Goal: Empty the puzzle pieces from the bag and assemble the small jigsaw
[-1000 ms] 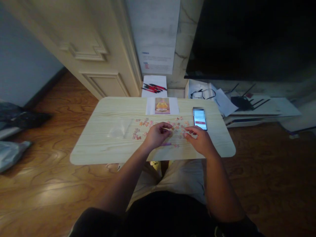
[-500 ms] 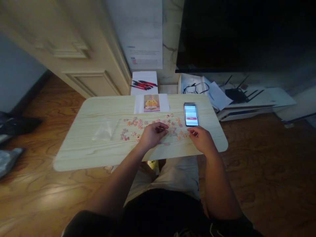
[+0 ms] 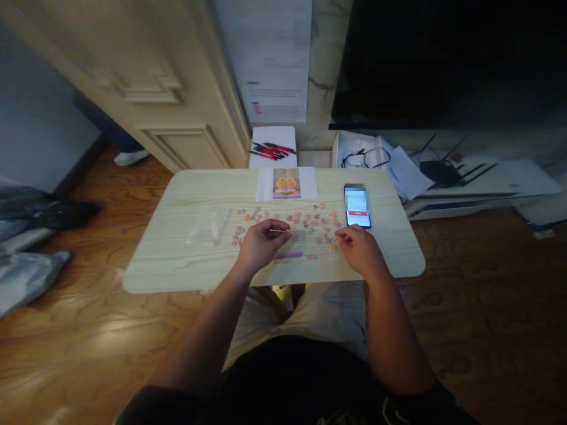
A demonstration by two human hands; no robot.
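Jigsaw pieces, small, knobbly and mostly pink and orange [image 3: 314, 220], are lying scattered across the middle of our pale wood-grain bench with rounded corners [image 3: 163, 248], some between our hands and some beyond the left one. Our bare left hand [image 3: 264, 242] is hanging over the near middle, thumb and index fingertip curling toward each other; we can't tell if anything's sitting between them. Our bare right hand [image 3: 359, 249] is bending its fingers in at the right end of the scatter, just short of the phone, and we can't tell if it's pinching a piece either, too tiny and blurry.

A flat purple strip [image 3: 290, 255] is lying between our hands, nearer the front edge, and a small greenish-blue patch [image 3: 300, 235] is showing just right of the left fingertips. A white sheet with a yellow cartoon figure printed on it [image 3: 286, 183] is lying at the far edge. A black phone with its screen lit [image 3: 357, 206] is resting on the right, and a crumpled clear plastic bag [image 3: 207, 228] is lying on the left. Beyond the bench, red-and-black pens [image 3: 271, 151] are lying in a pile on a white surface.
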